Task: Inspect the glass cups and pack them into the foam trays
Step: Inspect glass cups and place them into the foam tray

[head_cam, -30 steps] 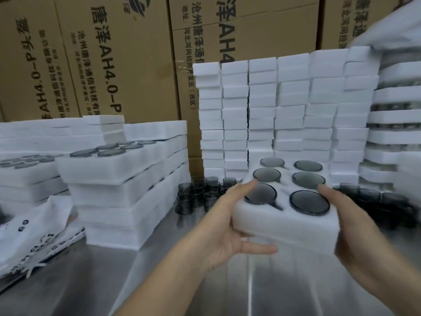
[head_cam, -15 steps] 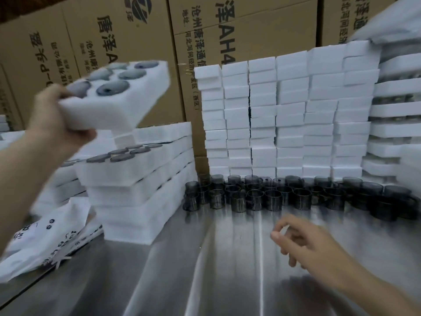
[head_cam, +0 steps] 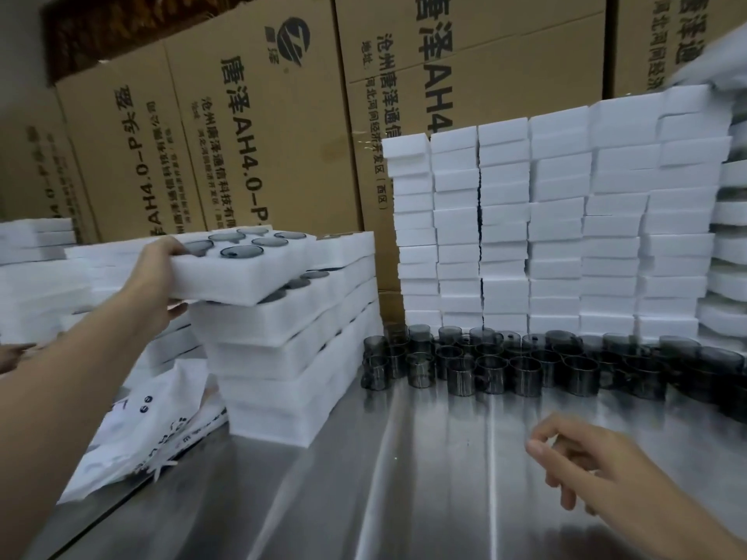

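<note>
Now left hand (head_cam: 151,276) grips near edge of filled foam tray (head_cam: 242,272), six dark glass cups seated in it, tray resting atop stack of filled trays (head_cam: 291,357). Right hand (head_cam: 582,462) hovers over steel table (head_cam: 404,478), fingers loosely curled, holding nothing. Loose glass cups (head_cam: 525,363) crowd table's far edge below wall of stacked white foam (head_cam: 558,224).

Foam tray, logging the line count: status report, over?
Left hand grips filled foam tray, near edge raised over stack. Right hand empty, loosely curled over table. Nothing blocking.
</note>
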